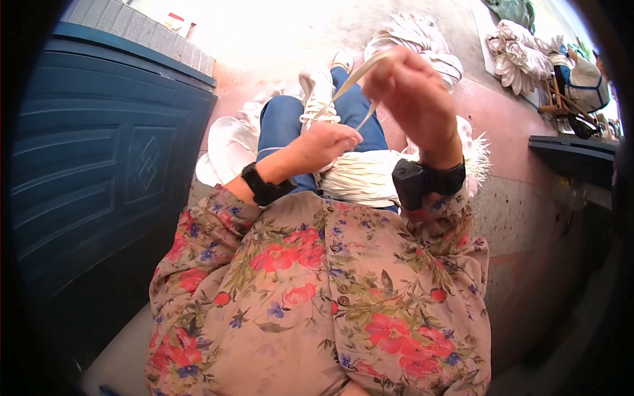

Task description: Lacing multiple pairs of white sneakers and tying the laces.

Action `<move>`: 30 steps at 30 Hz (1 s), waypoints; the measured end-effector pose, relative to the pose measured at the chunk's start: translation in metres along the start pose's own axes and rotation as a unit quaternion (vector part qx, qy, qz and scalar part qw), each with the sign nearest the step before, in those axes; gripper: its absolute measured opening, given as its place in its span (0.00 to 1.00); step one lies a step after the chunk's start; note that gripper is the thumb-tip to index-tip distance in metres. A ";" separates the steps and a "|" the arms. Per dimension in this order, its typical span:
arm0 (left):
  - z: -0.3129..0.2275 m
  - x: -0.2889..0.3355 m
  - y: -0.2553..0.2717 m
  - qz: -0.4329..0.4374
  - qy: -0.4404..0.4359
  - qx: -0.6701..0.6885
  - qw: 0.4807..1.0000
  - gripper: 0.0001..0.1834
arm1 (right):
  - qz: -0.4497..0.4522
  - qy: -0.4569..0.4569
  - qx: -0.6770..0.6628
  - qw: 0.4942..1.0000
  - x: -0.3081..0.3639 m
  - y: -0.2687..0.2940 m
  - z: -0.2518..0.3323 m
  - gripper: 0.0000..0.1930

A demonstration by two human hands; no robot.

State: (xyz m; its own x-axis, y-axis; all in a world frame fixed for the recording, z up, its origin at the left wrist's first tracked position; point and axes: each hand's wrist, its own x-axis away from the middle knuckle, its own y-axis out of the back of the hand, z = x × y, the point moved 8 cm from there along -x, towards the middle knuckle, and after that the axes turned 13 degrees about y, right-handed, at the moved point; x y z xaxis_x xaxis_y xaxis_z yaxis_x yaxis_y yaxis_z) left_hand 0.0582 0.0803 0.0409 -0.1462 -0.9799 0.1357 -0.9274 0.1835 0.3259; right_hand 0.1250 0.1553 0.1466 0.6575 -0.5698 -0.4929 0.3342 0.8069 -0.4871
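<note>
A white lace-up shoe or shoe upper (318, 89) sits between my knees, toe pointing away. From it a flat cream shoelace (353, 79) rises to my right hand (416, 89), which is raised to the right with its fingers closed on the lace; motion blurs that hand a little. A thinner stretch of lace slants back down to my left hand (323, 144), whose thumb and fingers pinch together on it just above my lap. Across my thighs lies a thick bundle of white laces (363, 177), its frayed-looking ends fanning out at the right.
A dark blue panelled door or cabinet (99, 132) stands close at my left. White shoe uppers (224, 148) are heaped beside my left leg. More white piles (419, 39) lie ahead and at the far right (518, 53). A dark ledge (574, 148) juts in at right.
</note>
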 end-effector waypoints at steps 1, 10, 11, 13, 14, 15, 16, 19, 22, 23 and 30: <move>0.014 0.004 0.001 0.060 0.066 0.073 0.993 0.11 | -0.040 0.039 0.061 0.997 0.001 0.020 0.008 0.11; 0.102 0.062 0.203 -0.265 0.221 0.389 0.854 0.11 | -0.234 -0.153 0.305 0.910 0.090 0.145 -0.052 0.10; 0.106 0.062 0.197 -0.265 0.223 0.388 0.854 0.11 | -0.176 -0.158 0.369 0.899 0.094 0.120 -0.070 0.10; 0.120 0.059 0.171 -0.258 0.350 0.159 0.886 0.12 | -0.085 -0.134 0.429 0.890 0.115 0.101 -0.107 0.10; 0.131 0.055 0.153 -0.231 0.370 0.129 0.890 0.13 | -0.030 -0.136 0.504 0.853 0.117 0.091 -0.113 0.08; 0.140 0.053 0.135 -0.205 0.389 0.100 0.893 0.14 | 0.025 -0.137 0.574 0.807 0.118 0.083 -0.118 0.08; 0.126 0.046 0.111 -0.161 0.389 0.079 0.904 0.14 | 0.036 -0.168 0.605 0.777 0.121 0.084 -0.125 0.06; 0.112 0.039 0.064 -0.086 0.390 0.055 0.915 0.14 | 0.027 -0.166 0.696 0.698 0.120 0.080 -0.129 0.06; 0.117 0.038 0.045 -0.055 0.386 0.057 0.919 0.14 | 0.011 -0.127 0.732 0.669 0.112 0.069 -0.128 0.06; 0.116 0.037 0.043 -0.058 0.379 0.060 0.922 0.14 | 0.009 -0.136 0.750 0.647 0.110 0.069 -0.130 0.05; 0.127 0.046 0.051 -0.118 0.384 0.069 0.913 0.13 | 0.075 -0.113 0.770 0.624 0.098 0.058 -0.147 0.04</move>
State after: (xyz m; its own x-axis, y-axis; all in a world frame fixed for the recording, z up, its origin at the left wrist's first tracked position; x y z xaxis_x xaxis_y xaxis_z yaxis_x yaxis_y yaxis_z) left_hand -0.0389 0.0350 -0.0548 0.2990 -0.6378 0.7098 -0.9441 -0.0892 0.3175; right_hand 0.1094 0.1231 -0.0356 0.7792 -0.5740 -0.2516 0.3962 0.1401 0.9074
